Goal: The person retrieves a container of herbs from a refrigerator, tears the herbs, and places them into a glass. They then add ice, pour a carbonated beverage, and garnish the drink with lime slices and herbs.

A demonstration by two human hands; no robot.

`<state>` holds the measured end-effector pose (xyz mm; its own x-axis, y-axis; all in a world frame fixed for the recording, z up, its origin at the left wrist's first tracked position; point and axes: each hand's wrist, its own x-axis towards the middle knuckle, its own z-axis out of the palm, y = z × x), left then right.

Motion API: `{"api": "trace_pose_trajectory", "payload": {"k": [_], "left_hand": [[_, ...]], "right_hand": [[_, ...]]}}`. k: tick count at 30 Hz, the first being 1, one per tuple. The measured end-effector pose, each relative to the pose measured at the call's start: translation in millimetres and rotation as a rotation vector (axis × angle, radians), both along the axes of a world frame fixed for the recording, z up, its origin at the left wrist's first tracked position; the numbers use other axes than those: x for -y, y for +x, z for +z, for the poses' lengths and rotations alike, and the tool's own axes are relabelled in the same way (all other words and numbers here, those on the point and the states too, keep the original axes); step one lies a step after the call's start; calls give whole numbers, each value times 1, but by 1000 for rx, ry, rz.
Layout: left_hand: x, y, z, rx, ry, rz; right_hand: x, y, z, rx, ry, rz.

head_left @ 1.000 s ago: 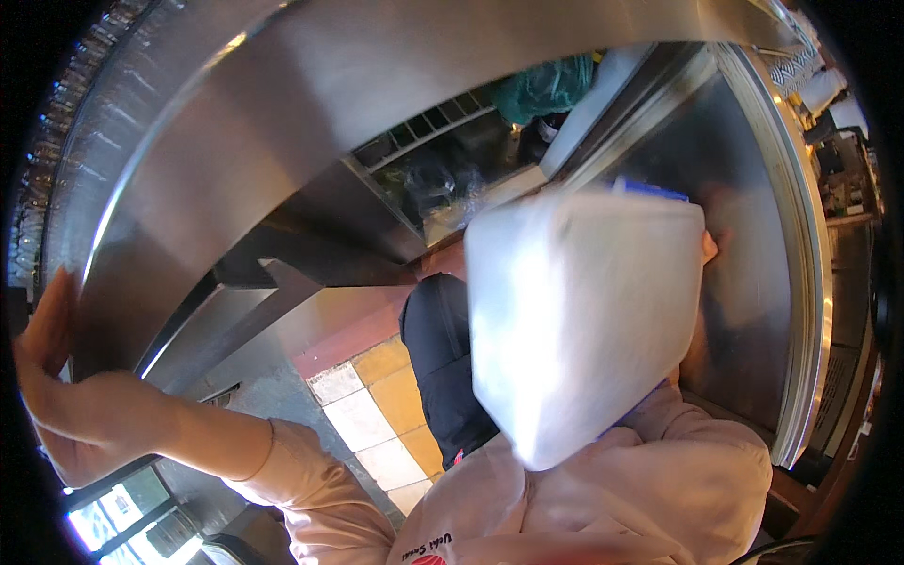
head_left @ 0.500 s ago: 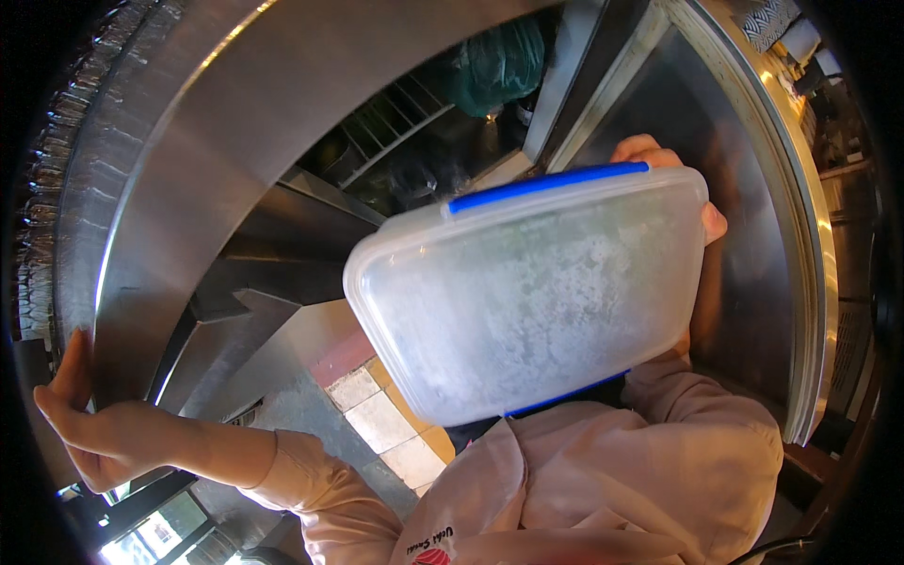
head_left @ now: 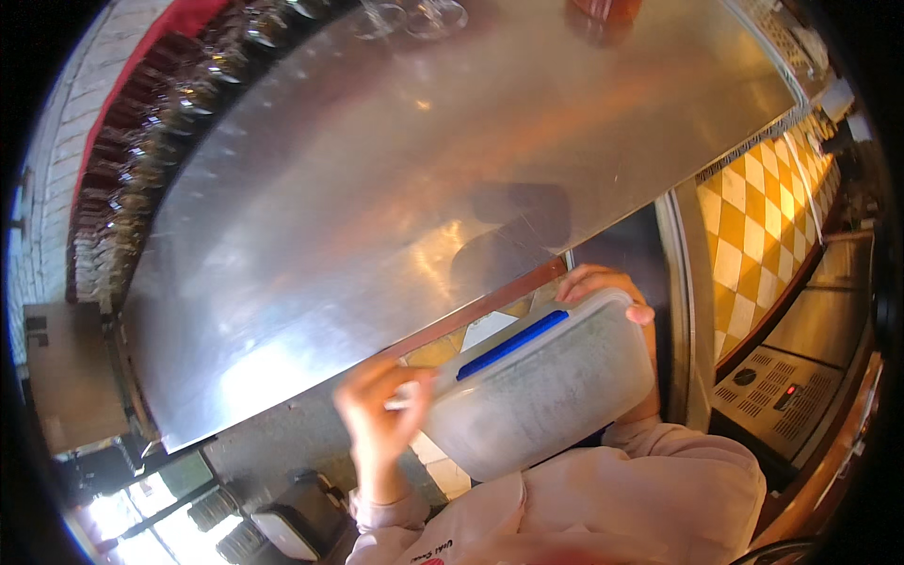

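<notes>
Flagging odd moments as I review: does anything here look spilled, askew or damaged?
Nothing stands out as spilled or damaged. The cloudy plastic container is tilted, but the right hand grips one end, so that looks like ordinary handling. Bright patches on the steel counter look like reflections. The left hand is blurred; its grip is unclear.

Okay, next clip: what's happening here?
A person is holding a cloudy plastic container tilted in front of their chest, with a blue clip along its upper edge. The right hand grips its right end. The left hand is at the left end, too blurred to tell whether it grips. Beyond is a steel counter, with glasses along its left side.
</notes>
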<state>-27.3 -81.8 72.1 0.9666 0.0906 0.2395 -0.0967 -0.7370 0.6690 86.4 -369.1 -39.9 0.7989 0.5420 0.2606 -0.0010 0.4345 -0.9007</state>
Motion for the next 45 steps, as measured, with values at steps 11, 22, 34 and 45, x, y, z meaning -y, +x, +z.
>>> {"api": "trace_pose_trajectory", "payload": {"k": [11,22,34,45], "left_hand": [[-1,-29,135,-977,-578,-132],[-7,-216,141,-725,-853,494],[6,-430,132,-71,-1394,1314],[-166,-445,98,-54,-1394,1129]], "right_hand": [[-65,-52,254,-902,-267,245],[-29,-65,122,-490,-1111,613],[-36,-89,43,1074,-1543,808],[-258,-169,136,160,-1338,1061]]}}
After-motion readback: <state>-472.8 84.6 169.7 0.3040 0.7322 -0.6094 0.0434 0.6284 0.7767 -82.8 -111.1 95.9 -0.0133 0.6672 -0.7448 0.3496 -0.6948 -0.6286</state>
